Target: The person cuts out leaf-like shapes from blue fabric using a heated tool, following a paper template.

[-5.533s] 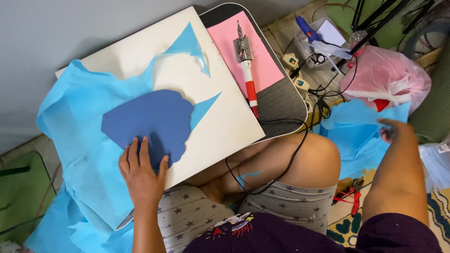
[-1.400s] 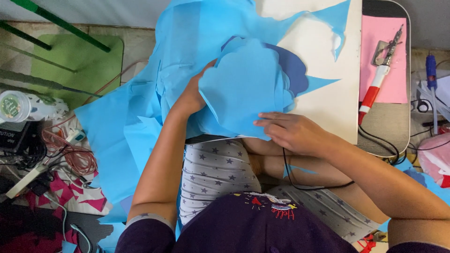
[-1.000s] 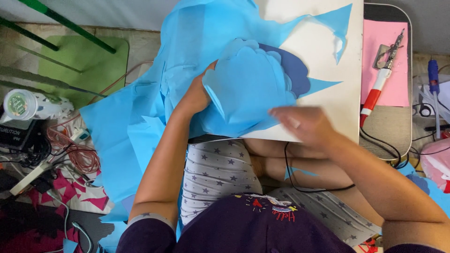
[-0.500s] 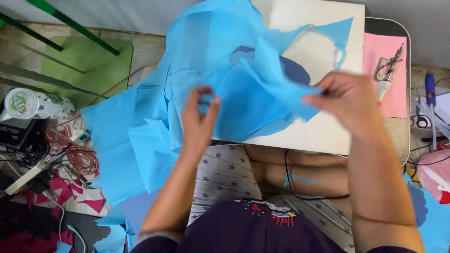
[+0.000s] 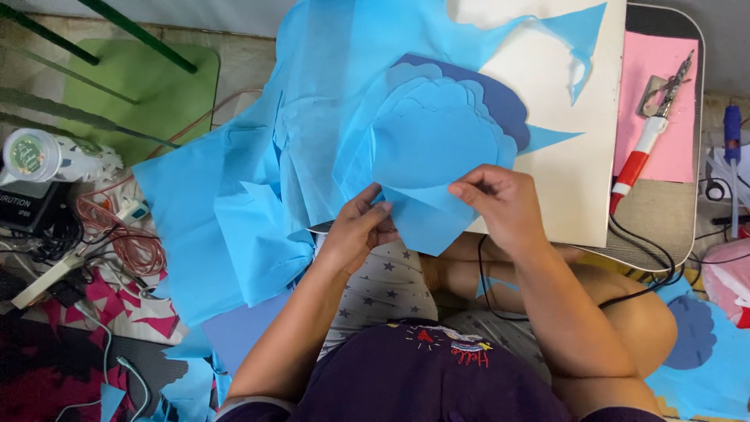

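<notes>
My left hand [image 5: 357, 230] and my right hand [image 5: 500, 205] both pinch the near edge of a light blue cut fabric piece [image 5: 433, 152] with a scalloped far edge. It lies over a dark blue scalloped shape [image 5: 500, 98] on a cream board [image 5: 578, 164]. A large light blue fabric sheet [image 5: 258, 180] spreads to the left and drapes off the board.
A red-and-white handled tool [image 5: 648, 137] lies on a pink sheet [image 5: 660, 94] on a small lap table [image 5: 664, 234]. Cables, a power strip and a white roll [image 5: 35, 156] crowd the floor at left. A green mat [image 5: 141, 86] lies at the back left. Blue scraps [image 5: 695, 352] lie at right.
The view swung left from the first frame. My hands lifted and spread the light blue piece, then laid it flat over the dark shape; both now pinch its near edge.
</notes>
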